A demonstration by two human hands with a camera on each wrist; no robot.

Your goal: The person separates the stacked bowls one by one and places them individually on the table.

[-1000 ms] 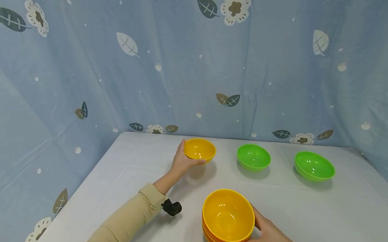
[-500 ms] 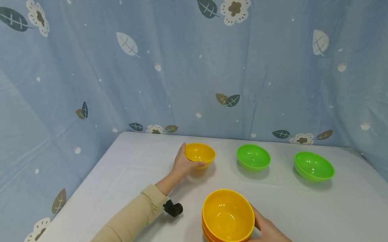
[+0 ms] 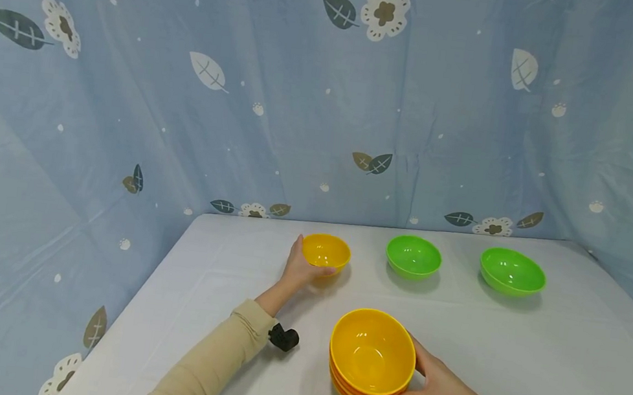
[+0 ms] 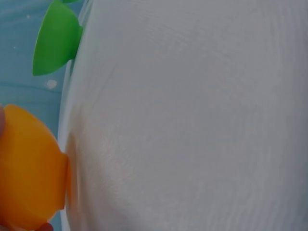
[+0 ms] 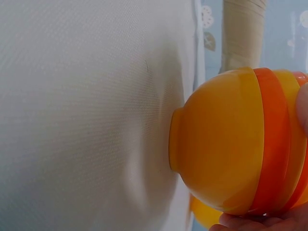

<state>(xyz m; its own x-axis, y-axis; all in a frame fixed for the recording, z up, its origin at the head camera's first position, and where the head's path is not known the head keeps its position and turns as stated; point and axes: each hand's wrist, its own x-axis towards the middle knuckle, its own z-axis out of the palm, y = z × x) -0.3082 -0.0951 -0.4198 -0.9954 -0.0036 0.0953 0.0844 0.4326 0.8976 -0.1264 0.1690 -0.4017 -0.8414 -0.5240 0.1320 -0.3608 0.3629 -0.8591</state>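
At the back left of the table, my left hand (image 3: 300, 267) grips a single yellow bowl (image 3: 327, 251) by its left and near side. The left wrist view shows that yellow bowl (image 4: 31, 168) from the side, its foot at or just above the cloth. My right hand (image 3: 435, 387) holds a stack of nested yellow and orange bowls (image 3: 371, 354) near the front middle, thumb on the near side and fingers round the far side. In the right wrist view the stack (image 5: 221, 139) shows its layered rims; whether its foot touches the cloth I cannot tell.
Two green bowls stand along the back: one in the middle (image 3: 414, 257), the other farther right (image 3: 512, 272). A white cloth covers the table (image 3: 511, 343), and a blue patterned curtain (image 3: 278, 121) hangs behind and beside it. A black device (image 3: 283, 337) sits at my left wrist.
My left hand has lowered the yellow bowl slightly, and it stays almost still over the last half second. My right hand and the stack have not moved.
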